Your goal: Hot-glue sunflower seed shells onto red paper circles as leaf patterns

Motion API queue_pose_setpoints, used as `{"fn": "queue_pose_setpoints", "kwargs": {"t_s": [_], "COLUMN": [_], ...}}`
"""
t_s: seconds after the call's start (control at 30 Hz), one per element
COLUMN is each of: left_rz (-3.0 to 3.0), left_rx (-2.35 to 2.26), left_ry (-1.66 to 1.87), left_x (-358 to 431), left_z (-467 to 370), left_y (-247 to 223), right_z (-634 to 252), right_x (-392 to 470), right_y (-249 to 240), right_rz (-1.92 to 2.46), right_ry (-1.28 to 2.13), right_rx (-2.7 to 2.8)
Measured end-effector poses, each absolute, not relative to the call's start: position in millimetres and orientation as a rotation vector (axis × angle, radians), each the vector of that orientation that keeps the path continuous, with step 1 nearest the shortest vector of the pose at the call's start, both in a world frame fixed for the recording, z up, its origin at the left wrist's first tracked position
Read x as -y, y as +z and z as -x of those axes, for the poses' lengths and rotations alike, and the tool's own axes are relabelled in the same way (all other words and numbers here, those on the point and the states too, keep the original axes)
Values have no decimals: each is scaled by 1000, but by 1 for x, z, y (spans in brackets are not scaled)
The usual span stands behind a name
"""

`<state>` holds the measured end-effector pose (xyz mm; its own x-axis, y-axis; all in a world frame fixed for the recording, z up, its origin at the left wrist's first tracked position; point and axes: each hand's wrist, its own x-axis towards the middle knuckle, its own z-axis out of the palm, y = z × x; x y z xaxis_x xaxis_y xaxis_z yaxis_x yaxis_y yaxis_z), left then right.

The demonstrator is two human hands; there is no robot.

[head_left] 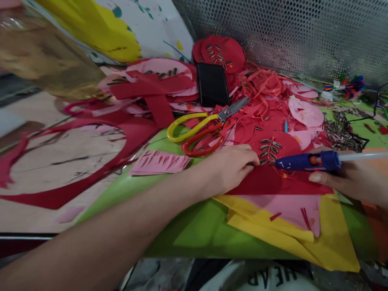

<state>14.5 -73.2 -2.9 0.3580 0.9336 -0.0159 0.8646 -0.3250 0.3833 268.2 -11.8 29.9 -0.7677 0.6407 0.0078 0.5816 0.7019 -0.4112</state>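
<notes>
A blue glue gun (pixel 315 161) with a clear glue stick in its rear end is held in my right hand (pixel 348 180). Its nozzle points left, close to a leaf-like pattern of striped seeds (pixel 269 151) on a red paper circle (pixel 285 141). My left hand (pixel 232 167) lies just left of that pattern, fingers pinched around a small dark piece, perhaps a seed. Red paper (pixel 263 184) lies under both hands. Scissors (pixel 209 127) with yellow and orange handles rest behind my left hand.
A black phone (pixel 213 85) lies behind the scissors, among red and pink scraps. Loose seeds (pixel 344 131) are heaped at the right. Yellow sheets (pixel 330 242) overlap the front edge. A perforated metal panel (pixel 287 36) stands behind; a large jar (pixel 45 56) is at left.
</notes>
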Motion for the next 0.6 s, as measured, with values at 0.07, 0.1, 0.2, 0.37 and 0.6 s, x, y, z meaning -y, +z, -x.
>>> {"fn": "queue_pose_setpoints", "kwargs": {"t_s": [0.07,0.1,0.2,0.37,0.6], "left_rz": [-2295,-2290,-2290,-2414,-2525], "left_rx": [-1597,-1603,-1605,-1527,-1520], "left_ry": [277,266,238,365,304], "left_x": [73,73,73,76,79], "left_z": [-16,-16,-16,-11,-11], "left_y": [-2,-2,-4,-17,-20], "right_z": [-265,-265,-266,-270,-267], "right_x": [12,11,8,4,2], "right_y": [33,34,35,32,33], "right_rz": [1086,1113,1080,996,1030], "right_ry": [612,635,778,970,821], "right_rx": [2759,2758,2743,2720,2652]}}
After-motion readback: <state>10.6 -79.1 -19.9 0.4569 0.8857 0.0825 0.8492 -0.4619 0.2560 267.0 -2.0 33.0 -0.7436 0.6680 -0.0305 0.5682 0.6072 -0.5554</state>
